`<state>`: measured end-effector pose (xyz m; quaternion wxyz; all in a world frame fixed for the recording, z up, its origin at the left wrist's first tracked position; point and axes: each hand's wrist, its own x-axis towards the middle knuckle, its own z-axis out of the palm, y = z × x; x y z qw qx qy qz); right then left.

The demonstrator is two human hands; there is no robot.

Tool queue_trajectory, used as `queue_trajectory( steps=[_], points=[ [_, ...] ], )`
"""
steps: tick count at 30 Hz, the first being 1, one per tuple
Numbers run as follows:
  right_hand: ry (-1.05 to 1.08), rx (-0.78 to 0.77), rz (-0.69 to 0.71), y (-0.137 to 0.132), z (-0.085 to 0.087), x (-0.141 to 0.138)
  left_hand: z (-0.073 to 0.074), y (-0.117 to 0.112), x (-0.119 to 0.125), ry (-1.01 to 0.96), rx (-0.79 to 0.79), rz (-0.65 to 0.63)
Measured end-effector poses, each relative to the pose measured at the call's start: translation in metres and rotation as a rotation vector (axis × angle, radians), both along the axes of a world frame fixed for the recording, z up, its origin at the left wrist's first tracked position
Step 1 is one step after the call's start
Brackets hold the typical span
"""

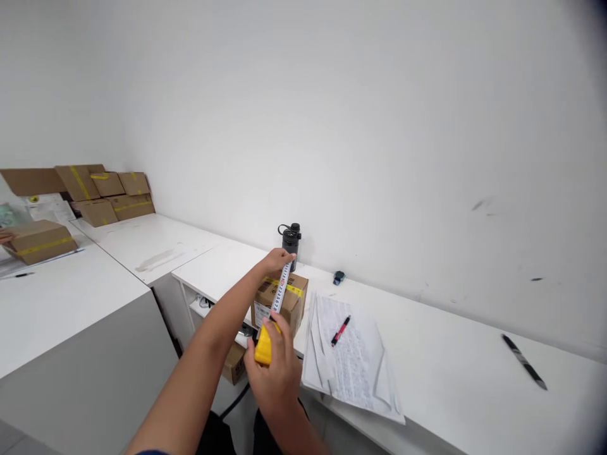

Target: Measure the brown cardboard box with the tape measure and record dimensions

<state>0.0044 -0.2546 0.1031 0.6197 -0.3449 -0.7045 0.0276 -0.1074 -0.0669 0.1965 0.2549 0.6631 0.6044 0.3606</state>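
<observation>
A small cardboard box point(290, 304) with yellow tape stands on the white table point(450, 373). My left hand point(276, 260) pinches the end of a white measuring tape point(281, 291) at the box's far top edge. My right hand point(274, 374) grips the yellow tape measure case point(263, 345) at the box's near side. The tape runs stretched across the top of the box between both hands. A black bottle point(291, 240) stands just behind the box against the wall.
Printed papers point(353, 360) with a red pen point(340, 330) lie right of the box. A small blue object point(338, 277) sits near the wall; a black pen point(524, 361) lies far right. Cardboard boxes point(111, 193) are stacked far left, where another person's hand point(4, 237) touches one.
</observation>
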Motion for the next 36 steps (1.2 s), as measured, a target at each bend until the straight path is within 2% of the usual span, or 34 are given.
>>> queue_trajectory(
  steps=[4,10,14,18,21,24,27,31,34,36],
  points=[
    [-0.081,-0.080,-0.007,0.023,-0.005,-0.019,-0.014,0.002,0.003,0.093,-0.016,-0.020],
    [-0.266,-0.110,0.042,0.070,0.004,-0.021,-0.025,0.015,-0.008,0.211,-0.014,-0.095],
    [-0.294,-0.126,0.039,0.072,0.004,-0.020,-0.037,0.017,-0.014,0.224,0.023,-0.077],
    [-0.265,-0.132,0.031,0.069,0.001,-0.015,-0.042,0.008,-0.018,0.236,0.062,-0.054],
    [-0.220,-0.067,0.071,0.073,-0.001,0.000,-0.040,-0.006,-0.018,0.285,0.078,-0.061],
    [-0.140,-0.017,0.107,0.080,-0.001,0.024,-0.038,-0.022,-0.016,0.459,0.153,-0.018],
    [-0.085,-0.167,0.096,0.086,0.002,0.051,-0.037,-0.034,-0.016,0.543,0.169,0.032],
    [0.044,-0.500,0.185,0.093,0.005,0.081,-0.038,-0.042,-0.024,0.427,0.121,0.040],
    [0.229,-0.601,0.240,0.095,0.000,0.096,-0.039,-0.048,-0.037,0.333,0.114,0.071],
    [0.379,-0.610,0.238,0.095,-0.006,0.104,-0.040,-0.054,-0.047,0.279,0.119,0.104]
  ],
)
